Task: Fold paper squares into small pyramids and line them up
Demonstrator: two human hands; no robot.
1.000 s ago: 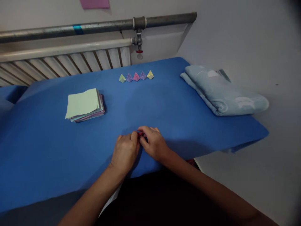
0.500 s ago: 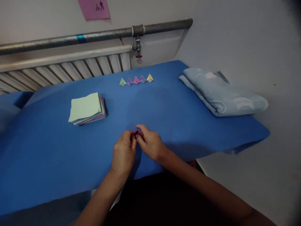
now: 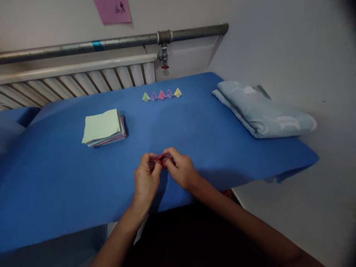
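Note:
Between my two hands is a small red piece of folded paper (image 3: 162, 161), held over the near part of the blue-covered surface (image 3: 111, 185). My left hand (image 3: 146, 178) pinches its left side with thumb and fingers. From the right, my right hand (image 3: 181, 168) grips the other side, its fingers curled over and hiding part of the paper. Farther off, a row of small folded paper pieces (image 3: 161, 95) in green, purple, pink and yellow lies on the cover. A stack of coloured paper sheets (image 3: 101, 126), pale green on top, sits to the left.
A folded light-blue blanket (image 3: 261, 109) lies at the right beside the wall. Along the back run a white radiator (image 3: 105, 79) and a metal pipe (image 3: 125, 41) with a red-handled valve (image 3: 165, 66). A pink paper note (image 3: 114, 11) hangs on the wall.
The fingers of my left hand have shifted, with the index finger now bent away from the thumb. More of the red paper shows between my hands.

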